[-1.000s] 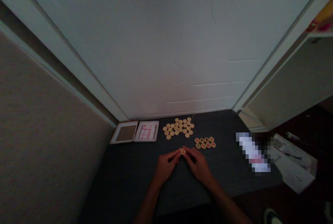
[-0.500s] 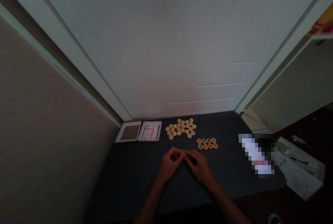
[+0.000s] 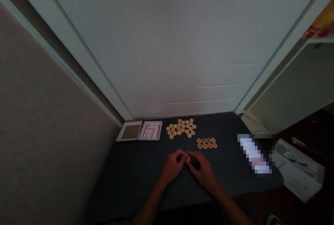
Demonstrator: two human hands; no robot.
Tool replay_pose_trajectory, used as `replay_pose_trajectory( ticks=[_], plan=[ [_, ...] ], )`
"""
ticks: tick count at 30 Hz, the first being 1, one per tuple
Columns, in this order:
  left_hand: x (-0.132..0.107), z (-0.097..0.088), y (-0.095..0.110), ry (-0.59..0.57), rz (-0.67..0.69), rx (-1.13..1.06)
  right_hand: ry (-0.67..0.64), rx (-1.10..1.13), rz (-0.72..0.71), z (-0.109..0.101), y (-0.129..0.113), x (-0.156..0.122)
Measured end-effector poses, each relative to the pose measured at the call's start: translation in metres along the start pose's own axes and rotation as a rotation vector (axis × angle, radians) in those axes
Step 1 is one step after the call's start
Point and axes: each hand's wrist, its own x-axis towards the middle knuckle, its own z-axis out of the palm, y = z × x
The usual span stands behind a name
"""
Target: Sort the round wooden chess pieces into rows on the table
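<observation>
My left hand [image 3: 172,165] and my right hand [image 3: 203,169] meet above the dark table. Their fingertips are pinched together around a small round Chinese chess piece [image 3: 188,158], mostly covered by the fingers. Just beyond my right hand, several pieces with red or dark characters, one of them a red-marked piece [image 3: 205,146], lie face up in two rows. Farther back is a loose cluster of plain-faced wooden discs [image 3: 179,133], lying flat with no markings visible.
An open box [image 3: 161,133] with a red-lined sheet inside lies at the back left of the table [image 3: 130,176]. A white door [image 3: 146,61] stands behind. On the right are a blurred-out, pixelated item [image 3: 254,155] and a white carton [image 3: 300,179] beyond the table's edge.
Both hands have shifted slightly right, still together. The piece between the fingertips now shows more of its face. The discs on the table lie as before.
</observation>
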Motion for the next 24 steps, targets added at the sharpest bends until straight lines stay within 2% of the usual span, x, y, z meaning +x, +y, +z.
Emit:
replay_pose_trajectory(
  ticks=[7,11,14,18,21,24],
  plan=[
    [0.007,0.013,0.021,-0.138,0.068,0.005,0.029,-0.071,-0.006,-0.028,0.009,-0.013],
    [0.012,0.018,0.026,-0.165,0.1,0.033,0.052,-0.138,-0.021,-0.039,0.014,-0.019],
    [0.019,0.019,0.024,-0.125,0.114,0.083,0.124,-0.243,-0.066,-0.049,0.021,-0.018],
    [0.034,0.018,0.016,0.007,0.116,0.287,0.198,-0.431,-0.147,-0.068,0.032,-0.007],
    [0.045,0.017,0.011,0.052,0.125,0.391,0.146,-0.569,-0.207,-0.08,0.039,0.004],
    [0.051,0.017,0.009,0.071,0.129,0.419,0.052,-0.672,-0.225,-0.083,0.041,0.011]
  ],
)
